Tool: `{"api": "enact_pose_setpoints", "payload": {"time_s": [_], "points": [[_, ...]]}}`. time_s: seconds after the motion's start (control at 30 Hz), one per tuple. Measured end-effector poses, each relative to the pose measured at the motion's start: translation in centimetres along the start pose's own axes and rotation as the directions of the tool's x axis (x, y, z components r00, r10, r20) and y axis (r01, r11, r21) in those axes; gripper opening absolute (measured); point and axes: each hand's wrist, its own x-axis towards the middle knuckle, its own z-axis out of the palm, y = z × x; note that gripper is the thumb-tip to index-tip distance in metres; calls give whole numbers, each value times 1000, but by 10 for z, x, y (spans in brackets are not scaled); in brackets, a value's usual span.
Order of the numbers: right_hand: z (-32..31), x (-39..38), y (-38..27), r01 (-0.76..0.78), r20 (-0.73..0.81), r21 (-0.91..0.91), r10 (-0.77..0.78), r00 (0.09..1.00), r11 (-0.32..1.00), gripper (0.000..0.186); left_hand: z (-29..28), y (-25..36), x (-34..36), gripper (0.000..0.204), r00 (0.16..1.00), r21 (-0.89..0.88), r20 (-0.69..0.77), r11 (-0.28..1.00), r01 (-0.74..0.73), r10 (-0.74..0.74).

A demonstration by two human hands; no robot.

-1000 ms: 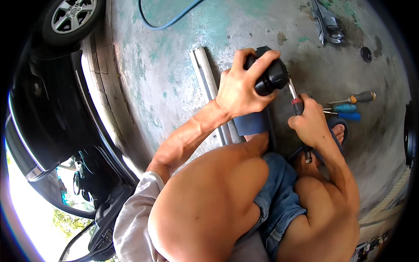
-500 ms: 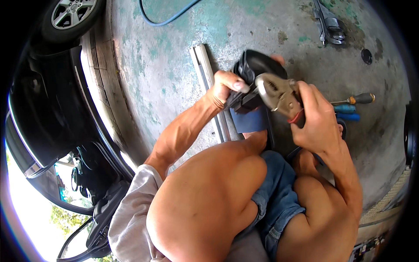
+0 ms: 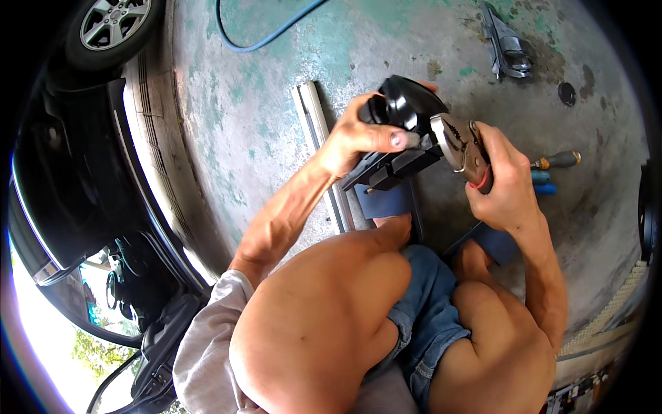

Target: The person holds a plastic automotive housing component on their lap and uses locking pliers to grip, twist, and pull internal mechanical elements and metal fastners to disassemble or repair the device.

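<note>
My left hand [image 3: 358, 141] is closed round a glossy black plastic part [image 3: 412, 102], its thumb lying along the near side. The part has a rounded, shell-like top and a boxy, flat-edged lower section. A small brass-coloured tip shows under its lower edge. In my right hand [image 3: 505, 181] is a pair of locking pliers [image 3: 460, 146] with metal jaws and a bit of red at the handle. The jaws lie at the right end of the black part; whether they bite on it I cannot tell. My palm hides most of the handles.
A long pale metal rail [image 3: 318, 131] lies on the floor behind my left forearm. Right of my right hand are a screwdriver [image 3: 562, 160] and blue-handled tools [image 3: 545, 188]. Farther off lie a grey-black part [image 3: 509, 52], a black disc [image 3: 566, 94] and a blue hose [image 3: 265, 40]. A dark car [image 3: 76, 165] stands at left.
The black part has been turned, showing more of its glossy top and boxy underside. My right hand and the pliers have shifted slightly right, the jaws now at the part's right end.
</note>
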Motion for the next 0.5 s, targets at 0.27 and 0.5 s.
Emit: {"api": "enact_pose_setpoints", "payload": {"time_s": [0.27, 0.5], "points": [[20, -9, -4, -633, 193, -26, 626, 756, 773, 35, 22, -14, 5, 84, 880, 978, 78, 136, -159, 469], [13, -17, -4, -357, 9, 12, 357, 934, 934, 46, 14, 13, 7, 95, 966, 605, -142, 792, -88, 216]]}}
